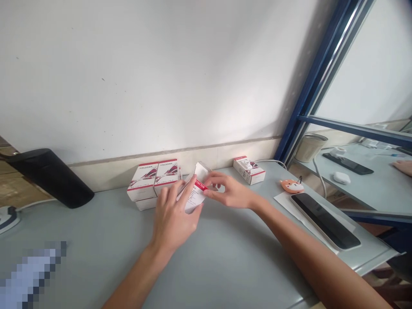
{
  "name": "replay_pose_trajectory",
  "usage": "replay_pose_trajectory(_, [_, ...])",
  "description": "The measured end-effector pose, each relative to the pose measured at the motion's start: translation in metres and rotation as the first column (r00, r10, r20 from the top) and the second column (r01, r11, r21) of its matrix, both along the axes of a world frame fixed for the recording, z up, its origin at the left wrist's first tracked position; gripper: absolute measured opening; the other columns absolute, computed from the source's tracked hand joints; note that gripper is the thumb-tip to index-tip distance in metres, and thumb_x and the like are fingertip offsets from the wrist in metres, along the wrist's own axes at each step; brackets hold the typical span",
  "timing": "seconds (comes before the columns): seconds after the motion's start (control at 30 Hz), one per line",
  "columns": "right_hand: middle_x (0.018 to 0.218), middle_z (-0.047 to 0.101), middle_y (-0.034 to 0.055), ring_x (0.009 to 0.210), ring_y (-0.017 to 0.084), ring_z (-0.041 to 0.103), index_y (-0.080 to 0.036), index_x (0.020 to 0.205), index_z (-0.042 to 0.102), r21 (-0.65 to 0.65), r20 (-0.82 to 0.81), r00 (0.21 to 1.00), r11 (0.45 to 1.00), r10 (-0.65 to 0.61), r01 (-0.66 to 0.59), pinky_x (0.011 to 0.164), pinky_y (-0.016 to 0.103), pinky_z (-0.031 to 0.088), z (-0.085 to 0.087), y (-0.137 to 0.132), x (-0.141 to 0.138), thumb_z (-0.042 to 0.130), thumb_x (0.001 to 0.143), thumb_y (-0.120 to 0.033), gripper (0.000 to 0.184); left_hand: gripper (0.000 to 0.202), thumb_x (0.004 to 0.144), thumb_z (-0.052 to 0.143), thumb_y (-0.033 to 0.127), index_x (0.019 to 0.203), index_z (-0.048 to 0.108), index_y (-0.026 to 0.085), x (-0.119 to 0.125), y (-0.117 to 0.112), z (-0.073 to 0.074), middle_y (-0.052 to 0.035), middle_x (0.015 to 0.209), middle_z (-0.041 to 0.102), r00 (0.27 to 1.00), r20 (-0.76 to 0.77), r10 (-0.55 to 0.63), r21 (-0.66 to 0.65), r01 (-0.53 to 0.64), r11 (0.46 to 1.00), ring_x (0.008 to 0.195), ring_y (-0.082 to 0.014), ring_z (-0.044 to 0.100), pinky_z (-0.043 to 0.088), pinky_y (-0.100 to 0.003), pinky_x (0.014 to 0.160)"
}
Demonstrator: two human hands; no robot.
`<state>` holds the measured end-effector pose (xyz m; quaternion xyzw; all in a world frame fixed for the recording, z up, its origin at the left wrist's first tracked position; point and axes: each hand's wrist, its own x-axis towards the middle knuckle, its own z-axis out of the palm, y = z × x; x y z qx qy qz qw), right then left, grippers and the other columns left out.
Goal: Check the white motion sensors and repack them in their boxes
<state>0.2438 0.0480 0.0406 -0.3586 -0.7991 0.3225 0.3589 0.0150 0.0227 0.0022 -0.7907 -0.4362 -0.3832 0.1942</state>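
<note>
A small white and red carton (194, 198), with part of the word "DETECTOR" on its red band, is tilted above the grey table. My left hand (175, 210) is wrapped round its body from the left. At the carton's upper end, my right hand (227, 189) has its fingers closed at the raised end flap (202, 171); what lies inside is hidden. Just behind my left hand, several similar cartons (146, 177) stand stacked against the wall. Another carton (249, 169) lies to the right, with a small white item on top.
A black cylinder (61, 180) leans at the back left. On the right are an orange animal-faced case (292, 186) and a black phone-like device (325, 221) on white paper. A blue-framed glass panel (357, 137) borders the table's right side. Lower left is pixelated.
</note>
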Motion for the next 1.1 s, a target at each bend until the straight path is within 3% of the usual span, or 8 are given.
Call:
replay_pose_trajectory(0.2, [0.104,0.076,0.003,0.092,0.02,0.067,-0.023,0.096,0.076,-0.081,-0.063,0.997,0.996,-0.035,0.03,0.087,0.036,0.054,-0.001,0.013,0.019,0.073,0.094,-0.04,0.017,0.069,0.092,0.075,0.027,0.157,0.051,0.026,0.0,0.0,0.001,-0.0116,0.127,0.067,1.0,0.004,-0.007,0.007,0.007,1.0,0.101,-0.0291,0.056,0.053,-0.042,0.09])
replay_pose_trajectory(0.3, [0.102,0.078,0.0047,0.087,0.02,0.069,-0.022,0.097,0.075,-0.079,-0.106,0.956,0.961,-0.272,0.265,0.084,0.036,0.055,0.001,0.026,0.046,0.071,0.092,-0.044,0.023,0.068,0.093,0.075,0.027,0.157,0.051,0.026,0.001,0.0,0.001,-0.0112,0.127,0.068,1.0,0.012,-0.002,0.008,0.002,1.0,0.101,-0.0291,0.056,0.053,-0.041,0.089])
replay_pose_trajectory(0.4, [0.1,0.078,0.0076,0.088,0.023,0.07,-0.021,0.099,0.076,0.095,-0.064,0.744,0.738,-0.666,0.668,0.084,0.037,0.054,-0.003,0.037,0.08,0.066,0.091,-0.035,0.018,0.066,0.093,0.074,0.026,0.155,0.053,0.026,0.001,0.0,0.001,-0.0108,0.126,0.068,1.0,0.018,-0.002,0.013,0.002,1.0,0.102,-0.0292,0.056,0.053,-0.041,0.089])
replay_pose_trajectory(0.47, [0.111,0.078,0.0099,0.1,0.027,0.07,-0.022,0.102,0.076,0.217,0.057,0.592,0.589,-0.804,0.779,0.088,0.04,0.053,-0.009,0.042,0.104,0.061,0.093,-0.029,0.019,0.066,0.093,0.074,0.026,0.155,0.053,0.027,0.002,0.0,0.001,-0.0106,0.126,0.068,1.0,0.018,-0.008,0.014,0.007,1.0,0.101,-0.0292,0.056,0.053,-0.042,0.091])
replay_pose_trajectory(0.53, [0.114,0.077,0.0129,0.109,0.031,0.069,-0.021,0.108,0.076,0.195,0.189,0.501,0.532,-0.845,0.824,0.09,0.042,0.052,-0.016,0.045,0.125,0.062,0.092,-0.028,0.022,0.066,0.092,0.074,0.026,0.155,0.053,0.026,0.001,0.0,0.001,-0.0107,0.126,0.068,1.0,0.015,-0.009,0.015,0.008,1.0,0.1,-0.0289,0.055,0.053,-0.042,0.091])
replay_pose_trajectory(0.83, [0.115,0.078,0.0057,0.112,0.024,0.071,-0.025,0.108,0.078,0.036,0.308,0.659,0.7,-0.687,0.713,0.093,0.035,0.052,-0.02,0.042,0.158,0.072,0.087,-0.028,0.022,0.062,0.093,0.074,0.028,0.152,0.054,0.028,0.002,-0.001,0.001,-0.0109,0.129,0.066,1.0,0.012,0.008,0.005,-0.008,1.0,0.098,-0.0281,0.056,0.051,-0.042,0.092])
replay_pose_trajectory(1.03, [0.124,0.073,0.0095,0.12,0.028,0.066,-0.022,0.111,0.075,0.299,0.028,0.671,0.647,-0.741,0.702,0.108,0.043,0.047,0.004,0.03,0.133,0.067,0.089,-0.027,0.023,0.061,0.091,0.076,0.025,0.147,0.052,0.026,0.007,-0.005,0.0,-0.0128,0.131,0.064,0.998,0.022,-0.057,0.011,0.057,0.998,0.107,-0.0294,0.059,0.052,-0.042,0.094])
replay_pose_trajectory(1.1, [0.115,0.075,0.0082,0.108,0.026,0.068,-0.023,0.104,0.075,0.333,-0.052,0.75,0.696,-0.66,0.636,0.1,0.04,0.051,0.012,0.019,0.106,0.062,0.093,-0.028,0.017,0.062,0.091,0.077,0.024,0.147,0.052,0.027,0.008,-0.006,0.0,-0.0129,0.131,0.064,0.997,0.019,-0.072,0.016,0.072,0.997,0.107,-0.0296,0.06,0.052,-0.042,0.094])
